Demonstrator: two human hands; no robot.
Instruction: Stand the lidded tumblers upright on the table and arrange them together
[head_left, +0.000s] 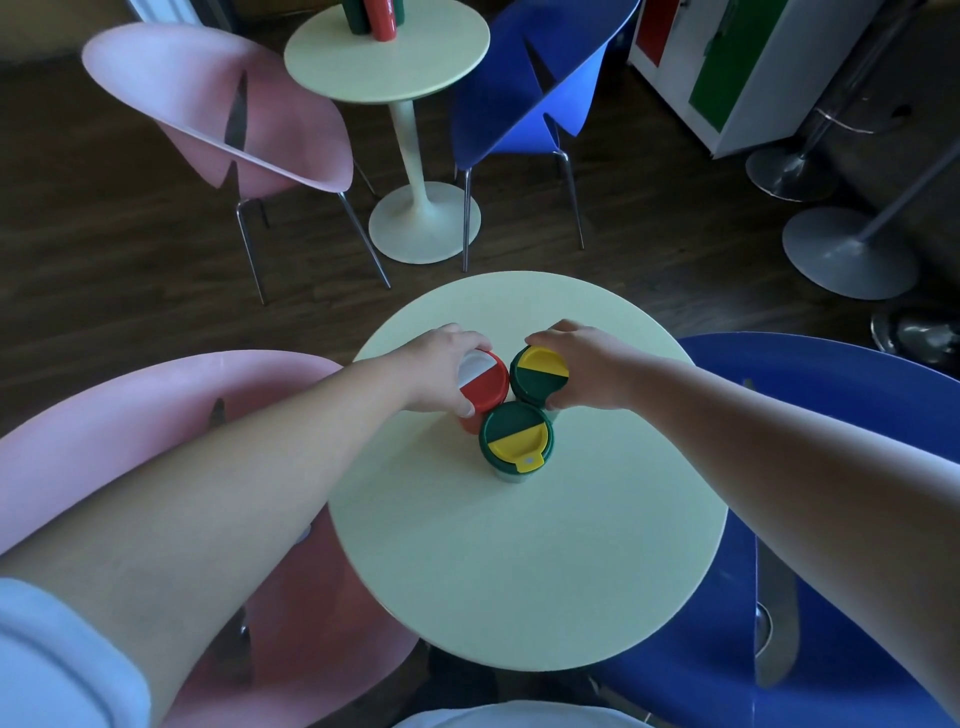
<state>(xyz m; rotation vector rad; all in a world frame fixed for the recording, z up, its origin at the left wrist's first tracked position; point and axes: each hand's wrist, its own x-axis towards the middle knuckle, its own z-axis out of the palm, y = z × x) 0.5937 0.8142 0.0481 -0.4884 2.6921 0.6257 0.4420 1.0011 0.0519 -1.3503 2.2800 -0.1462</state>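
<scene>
Seemingly, left hand grips red tumbler, right hand grips far green tumbler.

No writing, brand, number or sign can be read anywhere; the tumbler lids carry only plain blocks of colour.
</scene>
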